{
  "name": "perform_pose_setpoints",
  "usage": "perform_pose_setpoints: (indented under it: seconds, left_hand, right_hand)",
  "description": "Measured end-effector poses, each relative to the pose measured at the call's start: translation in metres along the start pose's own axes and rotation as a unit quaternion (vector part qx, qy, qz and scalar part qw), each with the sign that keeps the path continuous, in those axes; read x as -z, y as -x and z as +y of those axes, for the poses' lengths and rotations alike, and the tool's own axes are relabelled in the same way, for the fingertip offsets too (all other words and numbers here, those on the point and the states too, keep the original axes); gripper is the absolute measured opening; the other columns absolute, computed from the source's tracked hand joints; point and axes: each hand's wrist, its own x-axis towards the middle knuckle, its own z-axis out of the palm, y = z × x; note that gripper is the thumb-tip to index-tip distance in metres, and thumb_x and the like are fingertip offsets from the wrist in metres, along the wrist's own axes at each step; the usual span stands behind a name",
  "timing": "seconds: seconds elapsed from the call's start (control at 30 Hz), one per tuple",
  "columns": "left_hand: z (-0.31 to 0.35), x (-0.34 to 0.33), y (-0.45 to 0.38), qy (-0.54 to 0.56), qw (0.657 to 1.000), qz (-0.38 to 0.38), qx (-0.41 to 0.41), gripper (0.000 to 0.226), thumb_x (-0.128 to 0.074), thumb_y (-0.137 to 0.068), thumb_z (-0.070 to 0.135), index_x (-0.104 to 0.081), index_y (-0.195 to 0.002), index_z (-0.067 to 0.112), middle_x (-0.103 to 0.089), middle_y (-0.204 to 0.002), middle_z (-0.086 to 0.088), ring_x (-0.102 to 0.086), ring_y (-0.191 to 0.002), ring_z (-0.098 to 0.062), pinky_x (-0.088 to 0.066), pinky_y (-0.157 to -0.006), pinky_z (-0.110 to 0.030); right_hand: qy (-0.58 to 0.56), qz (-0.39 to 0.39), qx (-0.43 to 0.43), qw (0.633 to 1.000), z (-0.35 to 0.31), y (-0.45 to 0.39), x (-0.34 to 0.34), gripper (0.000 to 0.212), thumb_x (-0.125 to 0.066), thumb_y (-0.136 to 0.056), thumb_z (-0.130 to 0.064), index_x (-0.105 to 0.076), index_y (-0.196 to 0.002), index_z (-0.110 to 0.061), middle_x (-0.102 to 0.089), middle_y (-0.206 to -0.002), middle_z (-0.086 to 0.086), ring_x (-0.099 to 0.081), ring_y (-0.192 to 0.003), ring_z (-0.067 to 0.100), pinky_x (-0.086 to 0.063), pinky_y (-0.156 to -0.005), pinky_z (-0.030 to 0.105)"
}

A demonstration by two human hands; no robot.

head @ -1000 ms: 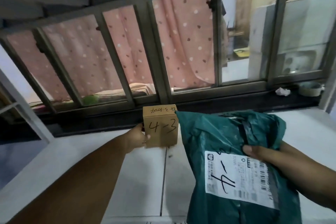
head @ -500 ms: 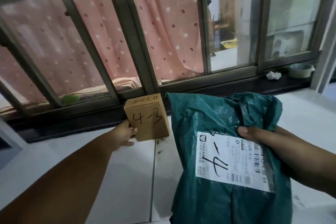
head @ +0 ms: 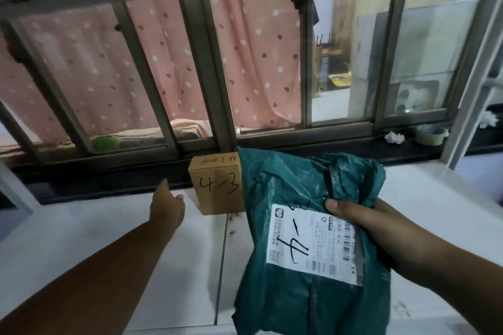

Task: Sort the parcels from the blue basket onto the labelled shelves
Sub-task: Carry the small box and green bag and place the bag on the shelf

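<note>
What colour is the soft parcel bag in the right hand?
Dark teal green bag, with a white label; the head view shows it.

Left hand (head: 166, 208): arm outstretched, fingers relaxed, apparently holding nothing.
Right hand (head: 362, 219): gripping crinkled teal plastic mailer bag (head: 304, 239), thumb across its top.

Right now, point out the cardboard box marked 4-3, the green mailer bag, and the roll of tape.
cardboard box (head: 217, 190), head view, front face with the number.
green mailer bag (head: 283, 182), head view, bare plastic above the label.
roll of tape (head: 430, 135), head view, outer side.
</note>
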Motion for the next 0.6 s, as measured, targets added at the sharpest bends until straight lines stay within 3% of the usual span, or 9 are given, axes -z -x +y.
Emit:
perform_pose_setpoints:
  seconds: [0.13,0.23,0.3,0.33,0.43,0.53,0.6]
  left_hand:
    - [0.019,0.037,0.054,0.016,0.999,0.033,-0.039,0.090,-0.080,-0.088,0.051,-0.039,-0.160,0.015,-0.038,-0.165,-0.015,-0.039,-0.146,-0.042,-0.037,-0.116,-0.056]
    - [0.050,0.078,0.099,0.211,0.970,-0.115,0.024,0.085,-0.072,-0.080,0.074,-0.053,-0.147,0.024,-0.055,-0.152,-0.010,-0.056,-0.132,-0.034,-0.045,-0.113,-0.055]
    - [0.071,0.106,0.132,0.314,0.909,-0.267,0.054,0.072,-0.059,-0.087,0.072,-0.060,-0.139,0.023,-0.069,-0.136,-0.012,-0.066,-0.123,-0.038,-0.049,-0.111,-0.059]
    - [0.078,0.124,0.146,0.345,0.887,-0.301,0.052,0.065,-0.057,-0.091,0.067,-0.062,-0.138,0.022,-0.072,-0.133,-0.013,-0.068,-0.122,-0.040,-0.049,-0.111,-0.058]
    - [0.090,0.175,0.187,0.398,0.865,-0.297,0.064,0.058,-0.072,-0.089,0.056,-0.063,-0.138,0.027,-0.075,-0.130,-0.008,-0.070,-0.121,-0.036,-0.048,-0.112,-0.060]
    - [0.077,0.220,0.220,0.424,0.865,-0.247,0.107,0.074,-0.093,-0.072,0.043,-0.059,-0.136,0.033,-0.077,-0.125,-0.005,-0.074,-0.115,-0.033,-0.052,-0.106,-0.062]
    - [0.067,0.246,0.238,0.429,0.861,-0.239,0.134,0.082,-0.098,-0.064,0.041,-0.059,-0.136,0.036,-0.077,-0.126,-0.006,-0.074,-0.116,-0.034,-0.053,-0.104,-0.065]
  right_hand:
    - [-0.005,0.005,-0.006,1.000,-0.028,0.007,-0.028,0.034,-0.066,-0.094,-0.030,-0.071,-0.126,-0.019,-0.079,-0.118,0.004,-0.077,-0.108,0.024,-0.053,-0.098,0.042]
    - [0.019,-0.015,-0.010,1.000,-0.058,0.015,-0.051,0.038,-0.068,-0.095,-0.036,-0.071,-0.129,-0.019,-0.078,-0.122,0.004,-0.075,-0.113,0.026,-0.050,-0.108,0.046]
    - [0.048,-0.036,-0.005,0.998,-0.082,0.020,-0.070,0.041,-0.070,-0.094,-0.038,-0.069,-0.131,-0.020,-0.077,-0.123,0.002,-0.074,-0.114,0.024,-0.050,-0.110,0.047]
    - [0.068,-0.052,-0.009,0.996,-0.096,0.023,-0.082,0.042,-0.070,-0.094,-0.038,-0.068,-0.131,-0.020,-0.077,-0.123,0.001,-0.074,-0.114,0.023,-0.050,-0.110,0.046]
    - [0.130,-0.124,-0.038,0.983,-0.129,0.037,-0.115,0.040,-0.069,-0.096,-0.040,-0.068,-0.132,-0.023,-0.077,-0.123,-0.003,-0.073,-0.115,0.017,-0.051,-0.111,0.040]
    - [0.205,-0.210,-0.054,0.954,-0.157,0.049,-0.148,0.032,-0.068,-0.099,-0.037,-0.068,-0.129,-0.029,-0.076,-0.124,-0.010,-0.072,-0.115,0.010,-0.053,-0.107,0.029]
    - [0.276,-0.267,-0.050,0.922,-0.172,0.055,-0.172,0.036,-0.071,-0.097,-0.038,-0.067,-0.132,-0.030,-0.074,-0.128,-0.012,-0.069,-0.120,0.009,-0.051,-0.109,0.030]
